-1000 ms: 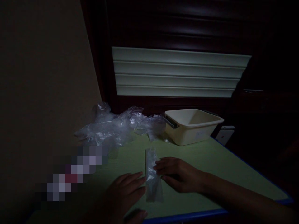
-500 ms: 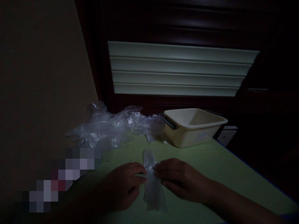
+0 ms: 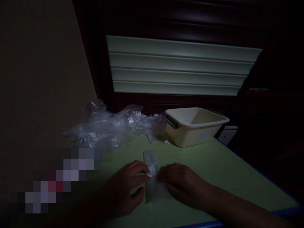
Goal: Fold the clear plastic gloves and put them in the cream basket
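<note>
A clear plastic bag [image 3: 150, 164], folded into a narrow strip, lies lengthwise on the green table between my hands. Fingertips of my left hand [image 3: 130, 186] rest on its left edge; the thumb stands apart from the curved fingers. My right hand [image 3: 185, 183] has its fingers together at the right edge of the bag and seems to pinch it, though motion smears the tips. The near end of the bag is blurred and looks partly turned up.
A heap of crumpled clear plastic [image 3: 106, 129] lies at the table's back left. A cream plastic tub [image 3: 197, 134] with dark handles stands back right, a whitish device [image 3: 228, 135] beyond it. The green table [image 3: 228, 177] has a blue edge. Behind is a slatted panel [image 3: 178, 66].
The near end of the bag has drawn back from the table's front and blurred. My left thumb has spread further from the fingers. The view has shifted slightly.
</note>
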### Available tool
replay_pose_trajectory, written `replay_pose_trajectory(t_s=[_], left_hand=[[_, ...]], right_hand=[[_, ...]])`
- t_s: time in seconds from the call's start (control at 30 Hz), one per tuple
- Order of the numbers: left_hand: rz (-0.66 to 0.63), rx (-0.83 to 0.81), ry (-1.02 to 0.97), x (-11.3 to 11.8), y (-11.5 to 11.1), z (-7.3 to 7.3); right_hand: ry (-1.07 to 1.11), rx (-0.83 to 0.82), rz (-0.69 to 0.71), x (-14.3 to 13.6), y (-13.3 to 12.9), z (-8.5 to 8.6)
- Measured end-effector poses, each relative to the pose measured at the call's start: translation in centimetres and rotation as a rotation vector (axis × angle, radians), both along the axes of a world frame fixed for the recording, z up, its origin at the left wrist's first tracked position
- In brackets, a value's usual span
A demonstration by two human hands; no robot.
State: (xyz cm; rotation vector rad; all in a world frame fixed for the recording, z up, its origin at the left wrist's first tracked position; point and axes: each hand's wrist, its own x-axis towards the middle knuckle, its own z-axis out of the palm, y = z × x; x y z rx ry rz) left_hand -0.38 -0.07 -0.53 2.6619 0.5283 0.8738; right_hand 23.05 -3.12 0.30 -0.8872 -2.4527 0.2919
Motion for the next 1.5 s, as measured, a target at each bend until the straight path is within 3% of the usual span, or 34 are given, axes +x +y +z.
replay_pose_trajectory(t_s=[0.2,0.43,0.77,1.17,1.5], left_hand=[[-0.001,-0.07,0.017,0.2,0.6,-0.3],[-0.006,0.012,0.027,0.5,0.9,-0.3],[0.034,-0.026,-0.002,0.2,0.7,-0.5],[0.158,-0.114,-0.046,0.5,1.3,-0.7],[0.291,-0.139,-0.035,1.5,1.1,-0.4]], right_hand=[[0.188,-0.22,-0.052,-0.2,0.0,0.5],[0.161,-0.138,-0.037,-0.3,-0.1,0.1],[0.104,-0.083,-0.022,-0.6,0.0,0.0],[0.42,-0.544,-0.228,-1.0,0.8,-0.7],[0.466,-0.467,-0.295,-1.4,1.4,-1.1]])
